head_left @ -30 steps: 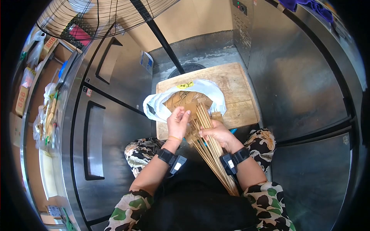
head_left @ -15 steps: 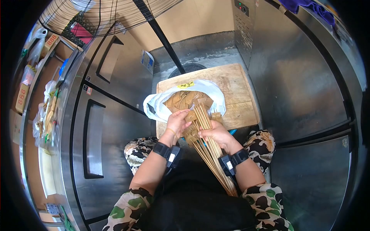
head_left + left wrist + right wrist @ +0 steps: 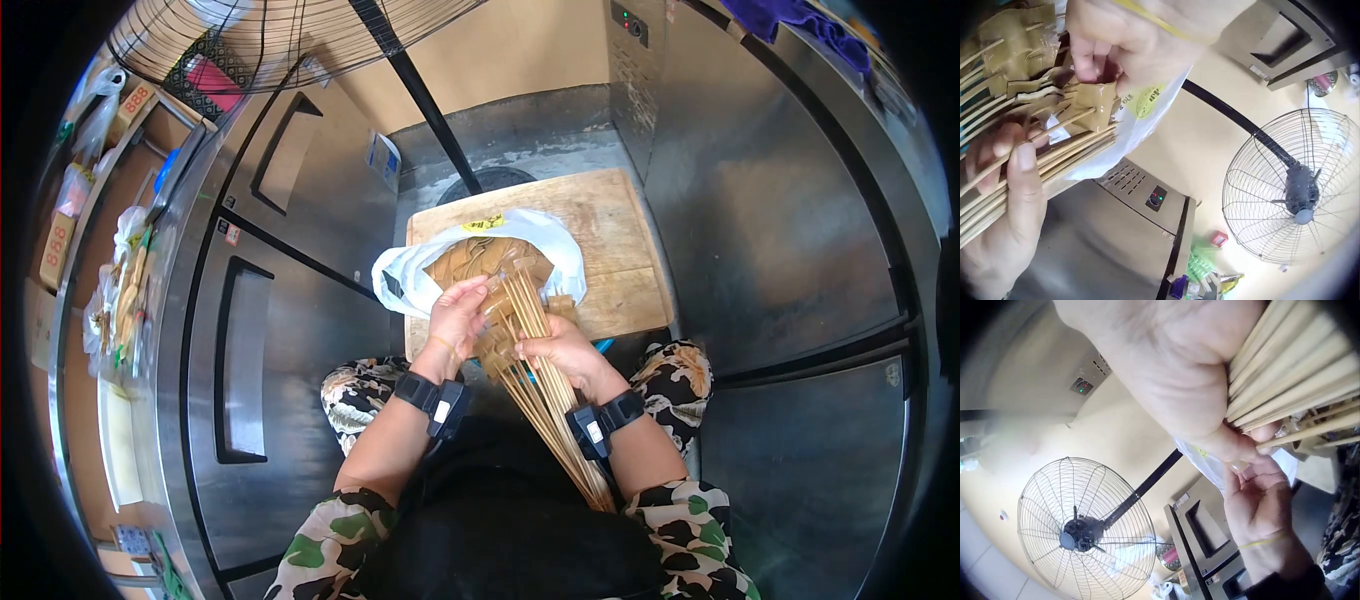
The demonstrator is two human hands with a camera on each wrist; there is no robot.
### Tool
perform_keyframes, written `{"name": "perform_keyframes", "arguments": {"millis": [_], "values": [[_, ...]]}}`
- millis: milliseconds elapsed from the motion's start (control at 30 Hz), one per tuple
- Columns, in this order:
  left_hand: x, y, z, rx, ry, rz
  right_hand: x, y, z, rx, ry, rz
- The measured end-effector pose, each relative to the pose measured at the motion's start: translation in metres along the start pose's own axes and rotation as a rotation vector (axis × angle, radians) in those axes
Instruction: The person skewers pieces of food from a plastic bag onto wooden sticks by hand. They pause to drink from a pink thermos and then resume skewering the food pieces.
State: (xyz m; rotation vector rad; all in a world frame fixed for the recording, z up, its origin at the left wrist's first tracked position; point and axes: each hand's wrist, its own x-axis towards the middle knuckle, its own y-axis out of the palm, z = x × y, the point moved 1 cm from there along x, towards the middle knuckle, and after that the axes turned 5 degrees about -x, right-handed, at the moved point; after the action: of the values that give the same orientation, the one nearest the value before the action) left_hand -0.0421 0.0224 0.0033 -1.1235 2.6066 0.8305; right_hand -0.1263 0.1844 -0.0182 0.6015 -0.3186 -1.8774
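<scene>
My left hand [image 3: 458, 318] pinches a flat brown sheet-like piece of food [image 3: 1095, 103] between thumb and fingers. A skewer's tip pokes through this piece in the left wrist view. My right hand [image 3: 562, 350] grips a bundle of bamboo skewers [image 3: 545, 400], its thumb and fingers around one skewer that stands apart from the rest. Several threaded brown pieces [image 3: 1013, 37] sit on skewers beside the hands. In the right wrist view, the skewers [image 3: 1291, 369] run past my right palm, and my left hand [image 3: 1260, 506] meets the fingers there.
A white plastic bag [image 3: 400, 280] full of brown pieces [image 3: 475, 258] lies open on a wooden board [image 3: 615, 250]. Steel refrigerators stand left [image 3: 300, 330] and right [image 3: 780, 230]. A wire fan [image 3: 290, 40] on a black pole [image 3: 425, 100] rises behind the board.
My left hand has brought the brown piece, held up flat a second ago, against the skewer tips, turning at the wrist. My right hand and the bundle stay nearly in place.
</scene>
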Motion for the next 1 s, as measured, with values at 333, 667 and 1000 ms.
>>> {"name": "perform_keyframes", "arguments": {"millis": [333,667,1000], "values": [[-0.015,0.005,0.008,0.148,0.037,0.022,-0.005,0.003,0.006,0.013,0.010,-0.047],[-0.032,0.004,0.027,0.334,0.068,0.165,0.001,-0.001,-0.002,-0.138,-0.044,-0.076],[0.007,-0.026,0.017,0.712,0.234,-0.086,-0.007,-0.005,0.006,0.071,0.020,-0.082]]}}
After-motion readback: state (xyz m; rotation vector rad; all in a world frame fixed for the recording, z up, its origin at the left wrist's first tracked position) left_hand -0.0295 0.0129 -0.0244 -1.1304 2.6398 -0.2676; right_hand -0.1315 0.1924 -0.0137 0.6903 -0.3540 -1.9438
